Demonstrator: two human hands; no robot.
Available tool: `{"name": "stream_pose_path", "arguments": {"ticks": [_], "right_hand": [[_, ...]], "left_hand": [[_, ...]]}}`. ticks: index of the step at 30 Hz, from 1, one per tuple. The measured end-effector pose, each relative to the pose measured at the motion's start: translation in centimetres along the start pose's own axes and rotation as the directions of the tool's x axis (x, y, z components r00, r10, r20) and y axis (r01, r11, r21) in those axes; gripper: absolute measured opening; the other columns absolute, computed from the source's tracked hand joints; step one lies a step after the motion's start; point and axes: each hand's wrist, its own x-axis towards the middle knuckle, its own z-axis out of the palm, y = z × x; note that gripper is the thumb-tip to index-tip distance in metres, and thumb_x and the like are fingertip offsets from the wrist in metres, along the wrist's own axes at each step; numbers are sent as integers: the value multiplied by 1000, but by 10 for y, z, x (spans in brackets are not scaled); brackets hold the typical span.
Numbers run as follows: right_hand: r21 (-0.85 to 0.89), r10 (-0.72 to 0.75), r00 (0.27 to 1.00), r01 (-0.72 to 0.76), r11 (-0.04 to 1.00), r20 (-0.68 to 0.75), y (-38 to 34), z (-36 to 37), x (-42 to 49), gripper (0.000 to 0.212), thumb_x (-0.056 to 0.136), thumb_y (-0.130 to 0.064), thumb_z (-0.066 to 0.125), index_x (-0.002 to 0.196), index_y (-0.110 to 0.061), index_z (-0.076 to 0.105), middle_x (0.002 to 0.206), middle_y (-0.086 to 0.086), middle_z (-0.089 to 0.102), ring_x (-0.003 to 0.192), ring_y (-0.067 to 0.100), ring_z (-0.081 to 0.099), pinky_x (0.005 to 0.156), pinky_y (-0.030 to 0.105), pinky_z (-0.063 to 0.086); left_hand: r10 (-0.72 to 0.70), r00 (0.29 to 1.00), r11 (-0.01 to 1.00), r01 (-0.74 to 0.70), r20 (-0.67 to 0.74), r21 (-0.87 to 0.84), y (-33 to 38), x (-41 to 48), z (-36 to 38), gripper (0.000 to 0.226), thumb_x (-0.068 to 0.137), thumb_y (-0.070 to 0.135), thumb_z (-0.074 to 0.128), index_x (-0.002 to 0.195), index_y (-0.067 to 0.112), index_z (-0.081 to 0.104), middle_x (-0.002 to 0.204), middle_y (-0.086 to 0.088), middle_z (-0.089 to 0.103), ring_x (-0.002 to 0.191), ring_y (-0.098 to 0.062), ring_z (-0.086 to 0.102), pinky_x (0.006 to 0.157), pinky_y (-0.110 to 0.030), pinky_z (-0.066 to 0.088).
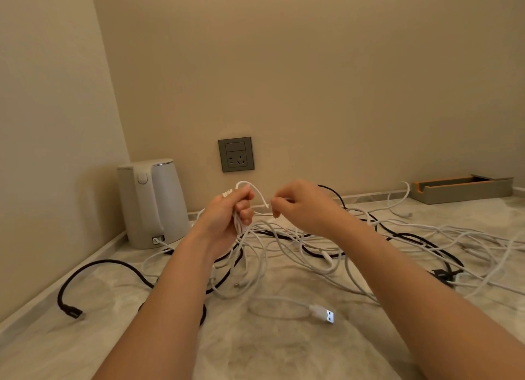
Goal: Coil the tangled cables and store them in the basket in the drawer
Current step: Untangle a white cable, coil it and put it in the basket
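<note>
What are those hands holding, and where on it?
A white cable: the left hand grips gathered loops; the right hand pinches the strand leading from them.

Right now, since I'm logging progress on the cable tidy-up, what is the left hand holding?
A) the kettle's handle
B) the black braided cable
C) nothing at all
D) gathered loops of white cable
D: the left hand grips several loops of white cable, with the right hand pinching the same cable. The black cable lies on the counter and the kettle stands untouched.
</note>
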Motion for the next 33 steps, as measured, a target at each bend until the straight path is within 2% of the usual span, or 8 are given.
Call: {"name": "stream_pose_path", "arguments": {"ticks": [3, 7, 11, 16, 21, 25, 28, 33], "right_hand": [[-127, 77, 996, -69, 990, 54, 8, 10, 2, 29, 93, -22, 41, 76, -8, 61, 62, 3, 50, 64, 25, 48, 56, 32, 34], [-217, 111, 989, -89, 972, 94, 12, 19, 2, 32, 95, -17, 36, 63, -17, 34, 66, 2, 42, 71, 29, 45, 51, 31, 30], [-256, 54, 990, -20, 967, 128, 10, 19, 0, 37, 99, -23, 38, 61, -21, 38, 65, -2, 44, 70, 26, 46, 58, 33, 35], [-309, -87, 965, 164, 937, 248, -7, 25, -6, 40, 96, -20, 43, 56, -20, 37, 62, -4, 43, 61, 20, 42, 55, 32, 34], [-284, -234, 952, 284, 916, 197, -26, 21, -11, 40, 95, -25, 46, 56, -16, 38, 60, 0, 43, 57, 19, 41, 57, 33, 36], [-222, -339, 929, 366, 904, 152, -28, 17, -13, 43, 94, -27, 49, 54, -18, 37, 53, -2, 41, 49, 15, 35, 52, 32, 32], [-57, -410, 910, 414, 909, 67, -28, 11, -13, 38, 92, -25, 57, 56, -18, 50, 51, -3, 45, 47, 11, 35, 50, 27, 32], [130, -315, 931, 341, 931, -187, -13, 7, -6, 24, 90, -28, 62, 69, -17, 66, 51, -9, 49, 46, 6, 37, 51, 27, 33]], "left_hand": [[-50, 996, 994, 56, 68, -94, 1, -1, 2, 31, 100, 17, 38, 74, 6, 51, 36, 11, 31, 30, -1, 34, 32, -13, 30], [-139, 968, 982, 161, 210, -96, 0, -3, 8, 48, 100, 28, 33, 64, 4, 54, 32, 9, 27, 26, -1, 28, 28, -13, 26], [-98, 956, 972, 152, 276, -180, 2, -3, 11, 55, 97, 33, 35, 58, 5, 61, 33, 9, 29, 27, -1, 30, 28, -13, 28], [19, 986, 910, 51, 163, -411, 7, -6, 10, 47, 100, 35, 36, 78, 3, 63, 44, 8, 42, 35, -1, 43, 35, -12, 37], [101, 995, 872, -93, -10, -481, 10, -2, 3, 33, 102, 23, 36, 97, 0, 58, 56, 5, 58, 41, 0, 50, 41, -10, 42], [167, 969, 929, -216, -180, -301, 9, 2, 8, 27, 101, 13, 39, 89, -1, 59, 59, -1, 67, 43, -2, 56, 43, -12, 46], [216, 937, 964, -250, -274, -94, 8, 2, 8, 25, 99, 10, 42, 81, 2, 58, 55, -2, 65, 43, -6, 58, 45, -16, 48], [150, 978, 952, -104, -146, 286, 3, -4, 9, 29, 99, 15, 44, 76, 4, 59, 52, 0, 60, 43, -6, 57, 44, -18, 46]]}}
